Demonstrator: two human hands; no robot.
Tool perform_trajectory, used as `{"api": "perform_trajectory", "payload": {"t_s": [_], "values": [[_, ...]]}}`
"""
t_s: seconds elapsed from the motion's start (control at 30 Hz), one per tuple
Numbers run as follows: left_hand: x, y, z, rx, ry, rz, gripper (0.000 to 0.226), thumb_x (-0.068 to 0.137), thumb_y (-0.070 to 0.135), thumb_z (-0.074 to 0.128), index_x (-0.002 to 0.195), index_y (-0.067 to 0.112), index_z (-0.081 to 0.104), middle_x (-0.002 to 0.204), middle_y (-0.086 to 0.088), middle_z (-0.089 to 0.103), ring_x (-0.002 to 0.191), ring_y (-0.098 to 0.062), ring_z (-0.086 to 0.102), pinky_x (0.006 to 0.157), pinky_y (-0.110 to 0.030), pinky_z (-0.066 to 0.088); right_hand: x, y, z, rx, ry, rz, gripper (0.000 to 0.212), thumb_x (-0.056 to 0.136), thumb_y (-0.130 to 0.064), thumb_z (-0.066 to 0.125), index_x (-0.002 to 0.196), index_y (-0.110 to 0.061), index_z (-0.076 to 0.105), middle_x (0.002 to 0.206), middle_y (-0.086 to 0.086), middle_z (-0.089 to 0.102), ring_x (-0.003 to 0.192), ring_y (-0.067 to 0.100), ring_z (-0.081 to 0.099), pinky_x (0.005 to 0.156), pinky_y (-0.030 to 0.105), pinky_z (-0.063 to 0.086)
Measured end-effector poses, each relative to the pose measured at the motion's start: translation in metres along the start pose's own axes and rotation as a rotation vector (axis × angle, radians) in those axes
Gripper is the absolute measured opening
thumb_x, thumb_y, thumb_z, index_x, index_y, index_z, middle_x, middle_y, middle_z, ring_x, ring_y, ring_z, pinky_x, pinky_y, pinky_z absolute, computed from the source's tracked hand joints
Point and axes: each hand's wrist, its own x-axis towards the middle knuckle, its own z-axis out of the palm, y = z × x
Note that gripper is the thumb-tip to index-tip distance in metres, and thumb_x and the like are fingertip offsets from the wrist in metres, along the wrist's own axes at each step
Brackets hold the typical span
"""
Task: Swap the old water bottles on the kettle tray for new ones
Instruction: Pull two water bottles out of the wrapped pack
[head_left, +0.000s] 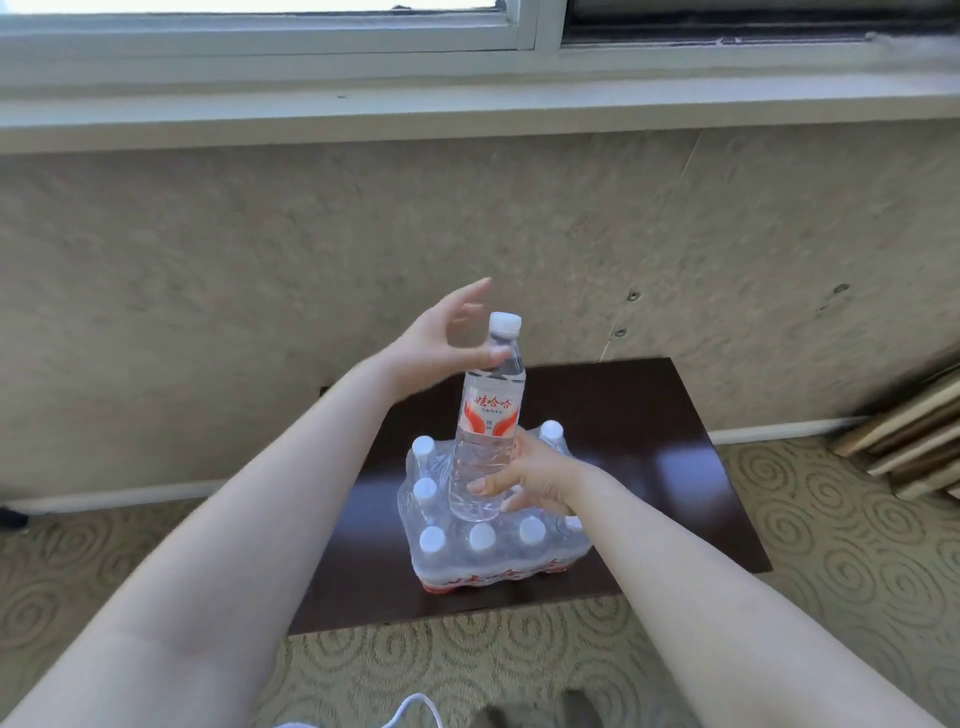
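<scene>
Right hand (535, 475) grips bottle (488, 415) above pack (493, 551); left hand (447, 338) seemingly loose.

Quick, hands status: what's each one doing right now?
Left hand: open, fingers spread beside the bottle's neck, thumb at its shoulder, not gripping.
Right hand: closed around the lower body of the water bottle, held upright above the shrink-wrapped pack.

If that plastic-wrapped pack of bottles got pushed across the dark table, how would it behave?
The pack looks heavy: several full, capped bottles. It would probably slide rather than tip, being low and wide. Its shrink wrap looks loose and torn on top, so bottles might shift.
</scene>
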Motion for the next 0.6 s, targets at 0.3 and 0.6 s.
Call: {"api": "perform_trajectory", "payload": {"t_s": [0.3, 0.6], "values": [[-0.039, -0.067, 0.059, -0.571, -0.271, -0.224, 0.053, 0.08, 0.009, 0.073, 0.129, 0.015, 0.054, 0.124, -0.022, 0.065, 0.114, -0.037, 0.064, 0.098, -0.058, 0.049, -0.001, -0.022, -0.007, -0.107, -0.051, -0.023, 0.063, 0.07, -0.006, 0.076, 0.126, -0.032, 0.059, 0.119, 0.0, 0.071, 0.119, 0.02, 0.061, 0.094, 0.048, 0.055], [-0.048, -0.088, 0.061, -0.594, -0.217, -0.275, 0.052, 0.075, 0.005, 0.076, 0.121, 0.019, 0.057, 0.114, -0.013, 0.069, 0.105, -0.03, 0.069, 0.088, -0.052, 0.057, 0.002, 0.02, -0.036, -0.488, 0.258, 0.073, 0.043, 0.084, 0.005, 0.05, 0.12, -0.018, 0.058, 0.128, 0.008, 0.057, 0.115, 0.024, 0.058, 0.089, 0.035, 0.056]]}}
